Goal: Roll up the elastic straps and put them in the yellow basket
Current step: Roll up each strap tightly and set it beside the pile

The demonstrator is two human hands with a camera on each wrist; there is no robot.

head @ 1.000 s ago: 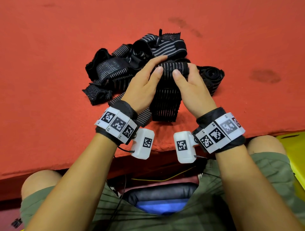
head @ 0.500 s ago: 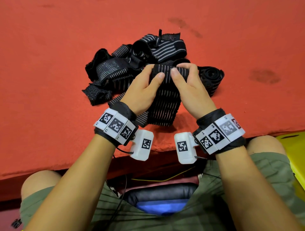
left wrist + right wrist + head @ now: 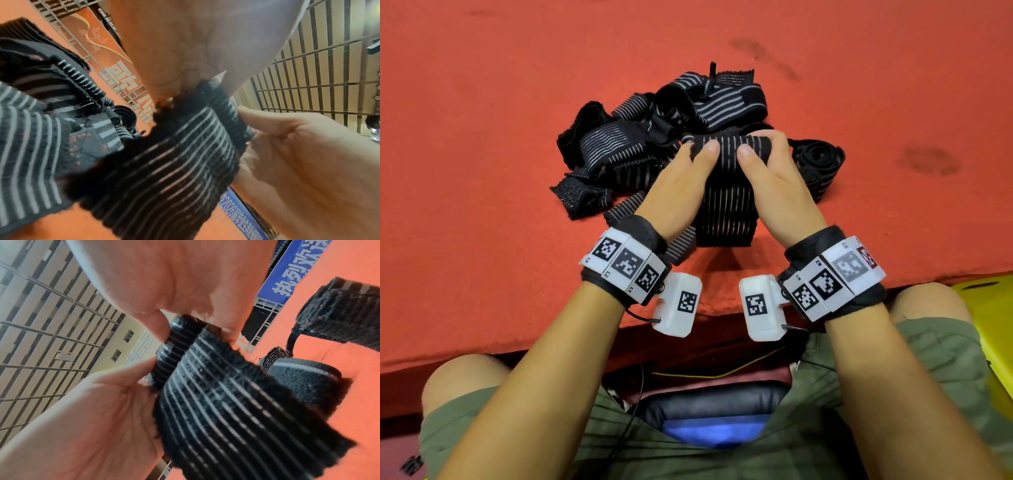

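While both hands (image 3: pixel 681 192) roll it, black strap (image 3: pixel 726 212), thin pale stripes

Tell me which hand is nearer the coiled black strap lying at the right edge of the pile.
Right. The right hand grips the strap being rolled just beside the coiled strap; the left hand grips the roll's other end, farther away.

From my feed the elastic strap (image 3: pixel 726 205) looks like ribbed, fuzzy-edged woven cloth with pale stripes; the red table cover (image 3: pixel 482 171) reads as matt felt, and the yellow basket (image 3: pixel 993 308) as glossy plastic.
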